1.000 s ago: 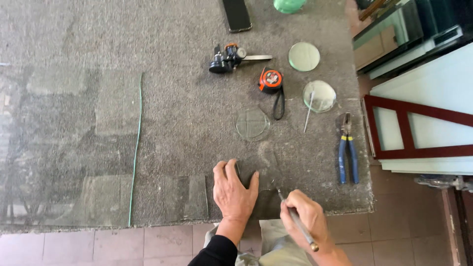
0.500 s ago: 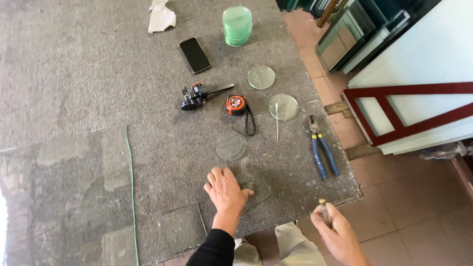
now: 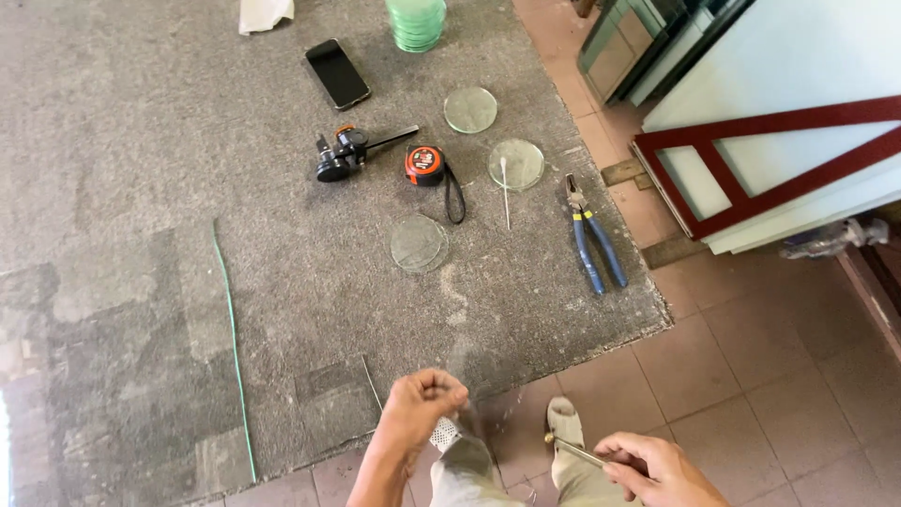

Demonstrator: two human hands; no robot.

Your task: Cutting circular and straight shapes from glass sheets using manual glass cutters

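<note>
My left hand (image 3: 418, 413) hangs at the near edge of the tabletop (image 3: 141, 188), its fingers (image 3: 441, 385) curled shut around a clear offcut of glass (image 3: 474, 399) — the piece is hard to make out, so I cannot tell its full outline. My right hand (image 3: 648, 467) sits lower, over the tiled floor (image 3: 751, 376), fingers pinched on a slim glass cutter (image 3: 574, 452) whose brass tip points left toward the other hand. Between the two hands I see my knee and a sandalled foot (image 3: 565, 424).

Farther out on the grey felt lies a clear glass disc (image 3: 419, 243), and beyond it an orange-and-black tape measure (image 3: 426, 164) with its strap trailing. To its left sits a black circle-cutting tool (image 3: 347, 154); to its right a second disc (image 3: 515, 164) with a thin white stick (image 3: 505, 192) across it, and a third disc (image 3: 470, 109) above. Blue-handled pliers (image 3: 593, 239) rest near the right edge. At the far side I see a dark phone (image 3: 337, 73) lying flat, a stack of green-tinted discs (image 3: 417, 23) and a white rag (image 3: 264, 13). A green line (image 3: 233, 347) — the edge of a large glass sheet — runs down the left part. A red-framed panel (image 3: 770, 160) leans off to the right.
</note>
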